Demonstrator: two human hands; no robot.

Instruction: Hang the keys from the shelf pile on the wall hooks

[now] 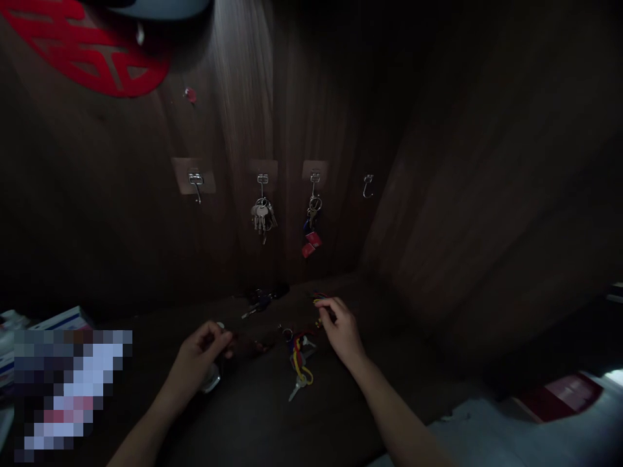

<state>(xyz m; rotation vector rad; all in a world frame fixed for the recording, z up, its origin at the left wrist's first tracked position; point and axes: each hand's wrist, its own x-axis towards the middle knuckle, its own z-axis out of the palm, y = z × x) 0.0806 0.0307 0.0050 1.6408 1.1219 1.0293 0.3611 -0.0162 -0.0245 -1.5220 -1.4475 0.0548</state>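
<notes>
My left hand [198,357] is closed in a pinch above the dark wooden surface; whatever is between its fingertips is too dark to make out. Beside its wrist, partly hidden, lies a clear shiny object [212,379]. Thin coloured cords [318,300] in yellow, red and blue show at the fingertips of my right hand [342,331], which is closed around them. Between the hands lies a bunch of keys [298,363] with red and yellow straps. Farther back is a dark bunch of keys [260,300]. A small reddish item [261,347] lies near my left hand.
On the wooden back panel, silver keys [263,214] and keys with red tags [312,227] hang from hooks. A left hook [196,185] and a right hook [368,186] hold nothing. Boxes [63,319] stand at left; a red box [559,395] lies lower right.
</notes>
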